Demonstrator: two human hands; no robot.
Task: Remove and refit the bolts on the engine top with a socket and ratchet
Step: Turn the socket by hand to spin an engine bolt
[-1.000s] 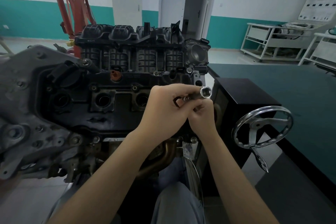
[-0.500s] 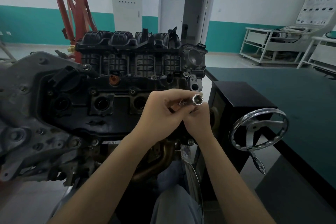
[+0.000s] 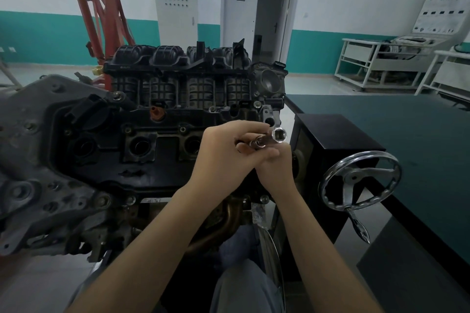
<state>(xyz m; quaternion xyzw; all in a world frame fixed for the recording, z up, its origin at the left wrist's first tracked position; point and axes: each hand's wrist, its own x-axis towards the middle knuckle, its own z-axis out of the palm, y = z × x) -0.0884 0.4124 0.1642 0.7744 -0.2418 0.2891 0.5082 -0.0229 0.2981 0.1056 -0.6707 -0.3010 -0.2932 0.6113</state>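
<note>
- Both hands are together in front of the engine's right end, working one tool between them.
- The left hand point(image 3: 223, 157) is wrapped over the near end of the chrome tool shaft; its grip is pressed closed on it, though the fingers hide exactly what part they hold.
- The right hand point(image 3: 276, 168) sits under and just beside it, thumb along the shaft, pinching the tool too.
- The socket point(image 3: 279, 135) pokes out past the fingertips, open mouth up and to the right.
- The long axis runs low-left to upper-right, pointing away from the valve cover point(image 3: 162, 160).
- The cover bolts, such as the bolt point(image 3: 182, 129) between the plug wells, lie left of and beyond the grip.
- My read: the socket must swing round to face the cover first, and the left hand is nearer those bolts.
</note>
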